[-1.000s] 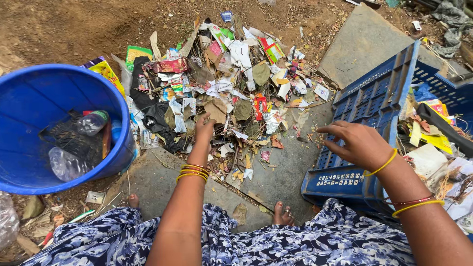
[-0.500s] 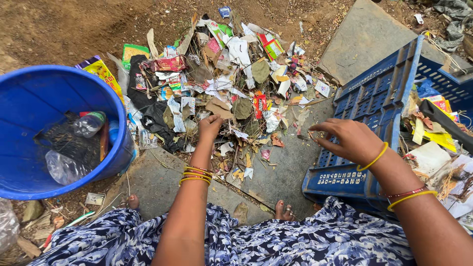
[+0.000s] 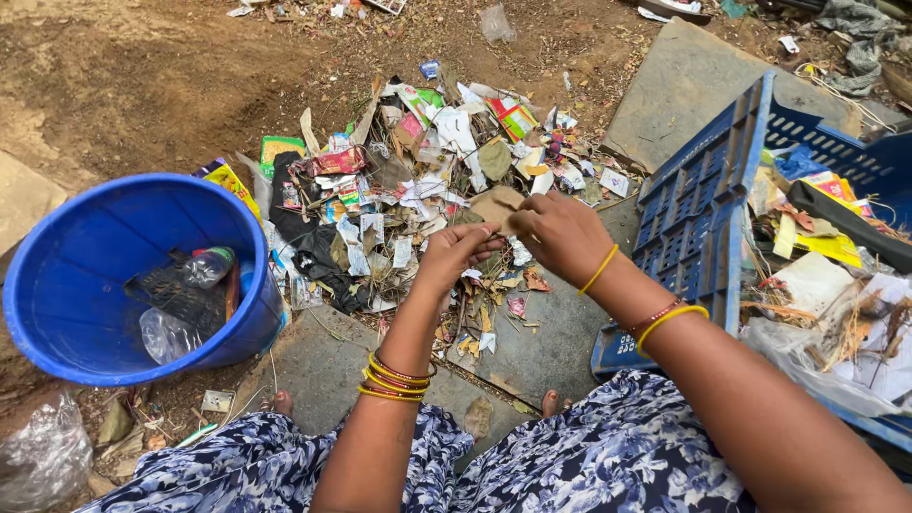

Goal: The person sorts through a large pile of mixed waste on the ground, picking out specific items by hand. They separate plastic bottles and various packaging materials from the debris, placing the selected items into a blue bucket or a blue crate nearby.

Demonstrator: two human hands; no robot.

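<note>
Scrap of something thin and pale [image 3: 498,228] sits pinched between the two hands, just above the near edge of the litter heap [image 3: 418,180]; it is too small to say what it is. Half a second ago the hands were well apart: the left one was down among the wrappers and the right one hovered open by the crate. Now they have come together over the heap, fingertips almost touching.

The left hand [image 3: 454,255] has its fingers drawn to a narrow grip on the scrap, palm turned up a little. The right hand [image 3: 559,233] meets it from the other side, fingers curled in close, knuckles up; whether it truly holds the scrap or only touches it I cannot tell. Yellow and red bangles [image 3: 394,378] ring both wrists.

Beneath the hands lie torn paper, dry leaves and foil wrappers on a grey stone slab [image 3: 551,351]. Left of the heap stands a blue tub [image 3: 66,285] with a clear plastic bottle [image 3: 204,268] and dark rubbish in it. On the right, a blue plastic crate [image 3: 698,209] holds paper and yellow scraps. A blue flowered skirt [image 3: 608,456] fills the bottom.
</note>
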